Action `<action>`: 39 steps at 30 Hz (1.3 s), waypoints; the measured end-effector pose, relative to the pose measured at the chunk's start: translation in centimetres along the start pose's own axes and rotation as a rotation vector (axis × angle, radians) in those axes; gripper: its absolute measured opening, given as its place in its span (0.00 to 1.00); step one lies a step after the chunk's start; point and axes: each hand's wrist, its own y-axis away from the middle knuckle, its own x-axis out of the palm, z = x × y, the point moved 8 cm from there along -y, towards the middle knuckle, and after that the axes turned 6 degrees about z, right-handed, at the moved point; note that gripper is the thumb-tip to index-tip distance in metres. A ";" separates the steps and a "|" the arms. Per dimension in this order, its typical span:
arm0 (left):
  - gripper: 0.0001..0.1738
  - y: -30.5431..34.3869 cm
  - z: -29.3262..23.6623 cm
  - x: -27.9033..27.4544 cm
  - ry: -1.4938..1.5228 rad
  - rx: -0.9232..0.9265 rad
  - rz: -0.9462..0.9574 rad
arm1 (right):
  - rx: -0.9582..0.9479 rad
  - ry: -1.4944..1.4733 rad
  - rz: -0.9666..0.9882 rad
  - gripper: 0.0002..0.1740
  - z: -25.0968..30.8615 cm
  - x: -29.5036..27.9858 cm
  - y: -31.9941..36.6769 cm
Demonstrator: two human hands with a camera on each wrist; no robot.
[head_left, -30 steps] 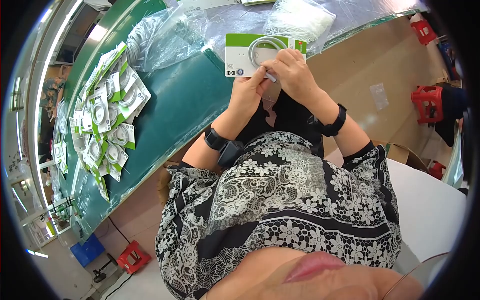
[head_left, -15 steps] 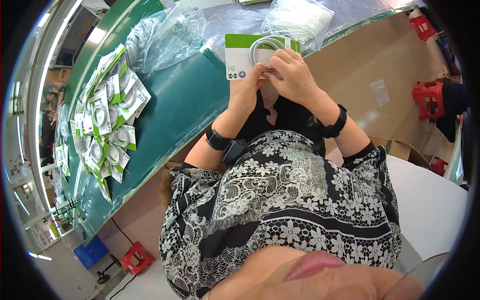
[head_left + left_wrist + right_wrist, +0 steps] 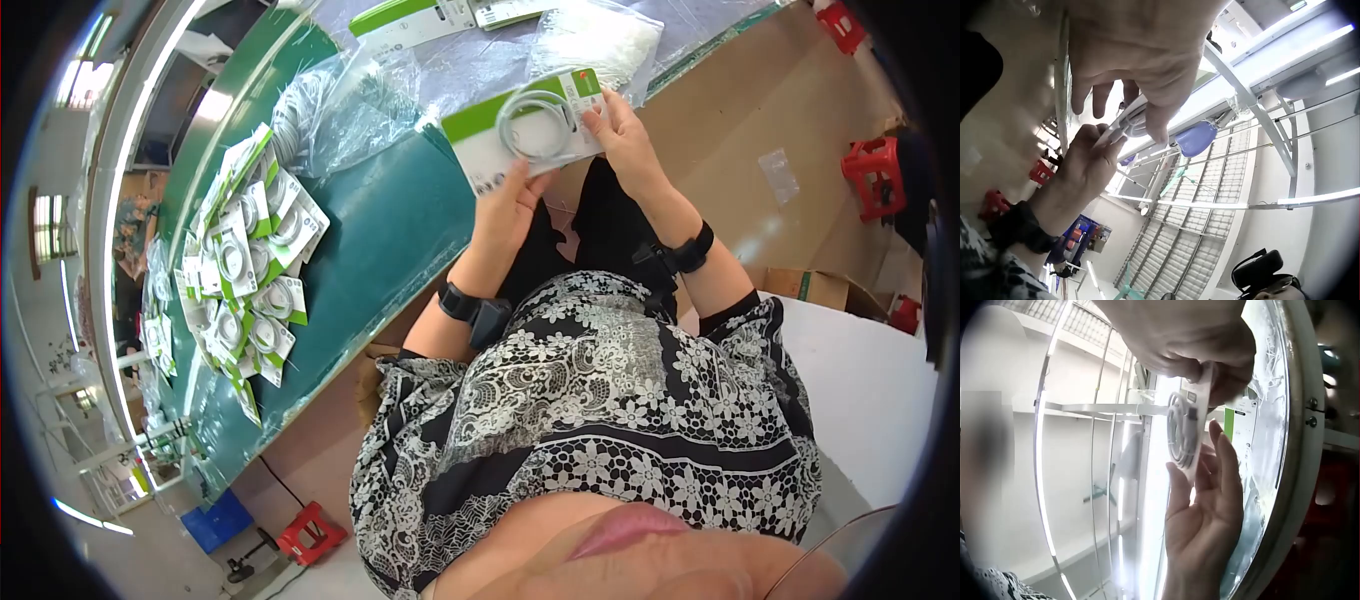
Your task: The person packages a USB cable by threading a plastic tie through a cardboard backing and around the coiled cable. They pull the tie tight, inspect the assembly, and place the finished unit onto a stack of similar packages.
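Note:
A green and white card (image 3: 478, 150) with a coiled white cable (image 3: 536, 125) on its face is held up in front of the body, tilted. The left hand (image 3: 506, 212) pinches its lower edge, thumb on the coil's lower side. At the card's right end the right hand (image 3: 630, 150) grips the edge with thumb in front. In the right wrist view the coil (image 3: 1180, 428) faces left, between the right hand (image 3: 1185, 337) above and the left hand (image 3: 1205, 515) below. The left wrist view shows the card edge-on between both hands.
On the green table (image 3: 370, 210) lies a pile of cards with coiled cables (image 3: 235, 265). Behind it are a bag of grey cables (image 3: 350, 110), a bag of white ties (image 3: 595, 42) and flat green and white cards (image 3: 415, 20). Red stools (image 3: 874, 178) stand on the floor.
The right hand has moved from beside the left thumb to the card's right end. The card has tilted, and its coil shows more fully. The head view has shifted slightly.

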 end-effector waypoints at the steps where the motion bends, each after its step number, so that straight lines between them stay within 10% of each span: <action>1: 0.23 0.0 0.4 0.9 -0.014 -0.040 0.076 | 0.027 -0.009 0.085 0.21 0.2 -0.1 -0.5; 11: 0.23 -0.9 -2.3 0.9 -0.481 -0.410 0.381 | 0.053 0.298 0.827 0.22 4.5 3.6 -2.7; 15: 0.25 -2.6 1.0 0.7 -0.413 -0.478 0.188 | -0.611 0.932 0.393 0.22 8.5 3.6 -3.2; 19: 0.30 -4.3 1.4 1.0 -0.084 -0.295 0.092 | -0.794 0.741 0.445 0.23 10.0 4.9 1.2; 35: 0.32 -1.3 3.1 2.7 0.035 -0.470 0.118 | -0.689 0.617 1.002 0.10 6.0 6.2 2.8; 39: 0.30 -1.3 4.3 1.1 0.087 -0.467 0.108 | -0.850 0.654 0.849 0.09 6.8 5.4 2.7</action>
